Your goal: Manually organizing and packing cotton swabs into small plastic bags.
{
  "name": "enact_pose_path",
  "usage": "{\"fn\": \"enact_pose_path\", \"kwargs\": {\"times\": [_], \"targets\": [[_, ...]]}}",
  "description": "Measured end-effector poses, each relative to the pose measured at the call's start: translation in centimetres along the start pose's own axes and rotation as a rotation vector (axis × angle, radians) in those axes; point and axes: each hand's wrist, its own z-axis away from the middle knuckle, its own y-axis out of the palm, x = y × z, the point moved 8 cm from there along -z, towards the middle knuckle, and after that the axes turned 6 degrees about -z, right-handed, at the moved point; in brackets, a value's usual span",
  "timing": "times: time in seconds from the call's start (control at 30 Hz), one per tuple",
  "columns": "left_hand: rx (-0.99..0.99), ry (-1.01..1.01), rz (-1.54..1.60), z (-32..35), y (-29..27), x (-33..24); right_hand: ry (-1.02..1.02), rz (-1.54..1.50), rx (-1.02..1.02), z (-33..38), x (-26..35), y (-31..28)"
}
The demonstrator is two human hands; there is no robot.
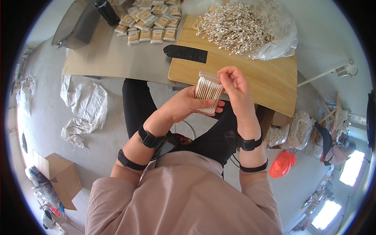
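Observation:
A clear plastic bag of cotton swabs [208, 92] is held over my lap, just off the near edge of the wooden board. My left hand [188, 103] wraps round it, thumb across the front and fingers behind. At the bag's upper right corner, my right hand [235, 84] pinches the clear top edge between thumb and fingertips. The swabs stand side by side in the bag, wooden sticks with white tips. Beyond lies a large heap of loose cotton swabs [239, 27] on clear plastic sheeting [284, 43].
Several filled swab packets [150, 23] are piled on the metal table [113, 58]. A black strip [186, 53] overlaps the wooden board [235, 74]. A grey bin [76, 25] and dark cylinder [106, 12] stand far left. A white sack [88, 105] and cardboard box [62, 176] lie on the floor.

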Motion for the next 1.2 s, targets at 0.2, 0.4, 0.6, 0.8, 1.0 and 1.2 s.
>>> {"fn": "enact_pose_path", "kwargs": {"times": [0.2, 0.4, 0.6, 0.8, 1.0, 1.2], "targets": [[0.023, -0.078, -0.022, 0.3, -0.1, 0.8, -0.072, 0.244, 0.16, 0.7, 0.6, 0.1], [0.047, -0.127, -0.06, 0.6, 0.3, 1.1, -0.087, 0.357, 0.218, 0.6, 0.7, 0.1], [0.034, -0.145, -0.068, 0.7, 0.2, 1.3, -0.101, 0.409, 0.196, 0.6, 0.7, 0.0], [0.03, -0.16, -0.052, 0.5, 0.0, 1.6, -0.118, 0.451, 0.204, 0.9, 0.5, -0.1], [0.033, -0.166, -0.052, 0.4, 0.0, 1.8, -0.142, 0.476, 0.177, 0.6, 0.5, -0.4], [0.051, -0.17, -0.072, 0.4, 0.2, 1.7, -0.117, 0.454, 0.215, 0.6, 0.6, -0.3]]}}
